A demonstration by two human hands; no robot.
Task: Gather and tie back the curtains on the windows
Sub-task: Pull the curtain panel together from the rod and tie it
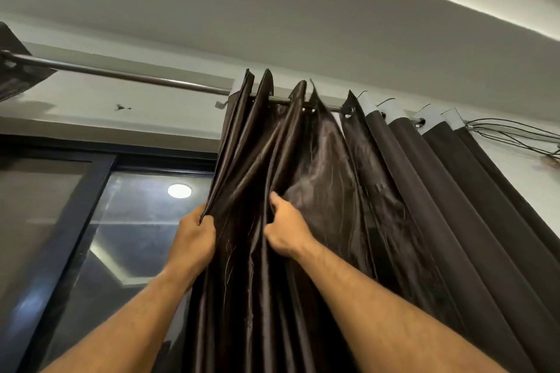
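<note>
My left hand [194, 236] pinches the leading edge of the dark satin curtain [303, 191]; my right hand [286, 228] grips a fold just beside it. The curtain hangs bunched right of the window [136, 236]. I judge a hard downward tug could jam its eyelets on the rod [121, 76] or tear them

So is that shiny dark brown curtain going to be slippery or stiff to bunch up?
Probably floppy: the shiny dark brown curtain hangs in soft, uneven folds from the metal rod. Its glossy sheen suggests it may slide, so both hands, left and right, pinch its folds. It looks light, since it creases easily.
</note>
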